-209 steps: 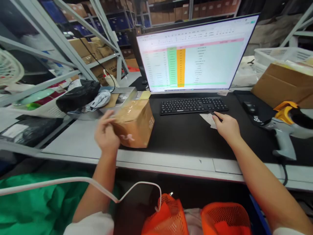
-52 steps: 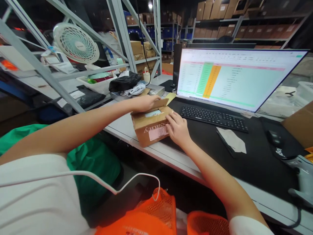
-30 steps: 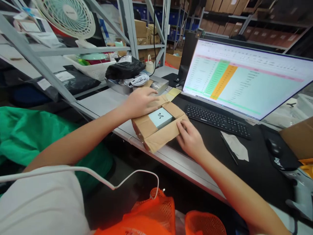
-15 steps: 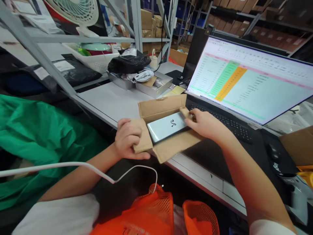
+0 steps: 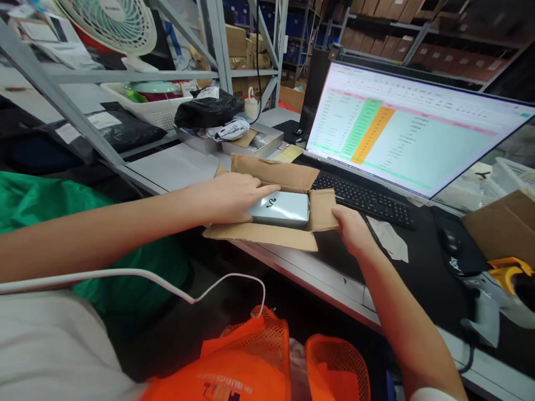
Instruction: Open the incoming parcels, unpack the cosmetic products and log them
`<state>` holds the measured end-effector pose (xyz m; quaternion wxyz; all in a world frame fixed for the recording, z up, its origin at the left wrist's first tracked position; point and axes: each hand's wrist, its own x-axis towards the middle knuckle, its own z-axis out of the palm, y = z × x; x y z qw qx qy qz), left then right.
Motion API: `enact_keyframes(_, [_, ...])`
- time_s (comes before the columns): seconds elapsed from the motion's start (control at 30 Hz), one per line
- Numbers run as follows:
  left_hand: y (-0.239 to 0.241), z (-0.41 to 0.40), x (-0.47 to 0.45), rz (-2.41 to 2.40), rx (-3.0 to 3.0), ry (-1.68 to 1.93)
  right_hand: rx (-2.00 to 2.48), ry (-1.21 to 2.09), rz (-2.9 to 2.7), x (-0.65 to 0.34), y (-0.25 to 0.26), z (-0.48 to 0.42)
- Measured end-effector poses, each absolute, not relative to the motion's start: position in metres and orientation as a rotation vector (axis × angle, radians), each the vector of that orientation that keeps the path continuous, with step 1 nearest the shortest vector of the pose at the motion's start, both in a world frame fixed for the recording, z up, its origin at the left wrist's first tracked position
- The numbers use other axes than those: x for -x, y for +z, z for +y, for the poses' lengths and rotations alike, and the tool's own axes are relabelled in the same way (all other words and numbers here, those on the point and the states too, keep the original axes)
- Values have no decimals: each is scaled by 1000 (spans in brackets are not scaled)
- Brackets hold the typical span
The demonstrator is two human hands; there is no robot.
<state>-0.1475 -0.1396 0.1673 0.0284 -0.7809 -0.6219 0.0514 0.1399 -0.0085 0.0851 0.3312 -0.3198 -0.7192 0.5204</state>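
An unfolded brown cardboard box [image 5: 276, 171] lies at the desk's front edge with its flaps spread outward. Inside it is a shiny pale box [image 5: 288, 209] with a black squiggle on top, its right end tilted up a little. My left hand [image 5: 236, 196] reaches across from the left and grips the left end of the pale box, fingers partly hidden by it. My right hand [image 5: 353, 229] pinches the right flap of the cardboard box between thumb and fingers.
Behind the box are a keyboard [image 5: 365, 195] and a monitor [image 5: 401, 133] showing a spreadsheet. To the right lie a mouse [image 5: 450, 242], a scanner [image 5: 485, 317] and a yellow tape dispenser [image 5: 507, 273]. Grey trays [image 5: 267, 146] holding packages stand at the back. A white cable [image 5: 146, 273] crosses in front.
My left hand has left the left flap and moved onto the pale box. My right hand has shifted to the opened right flap. The pale box's right end now sits higher.
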Motion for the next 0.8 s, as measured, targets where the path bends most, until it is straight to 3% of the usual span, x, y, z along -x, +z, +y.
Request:
enact_keyframes(0.13, [175, -146, 163, -1849, 2493, -91, 920, 1046, -1961, -148, 92, -28])
enact_keyframes(0.3, [173, -169, 188, -1651, 2360, -958, 915, 952, -1993, -151, 100, -33])
enact_keyframes(0.43, [149, -168, 198, -1305, 2304, -1539, 634, 988, -1963, -149, 100, -34])
enact_keyframes(0.6, [127, -152, 184, -1069, 1791, -2228, 477, 956, -2159, -143, 79, -41])
enact_keyframes(0.8, [130, -158, 151, -1169, 1439, -2482, 300, 985, -2182, -146, 47, -36])
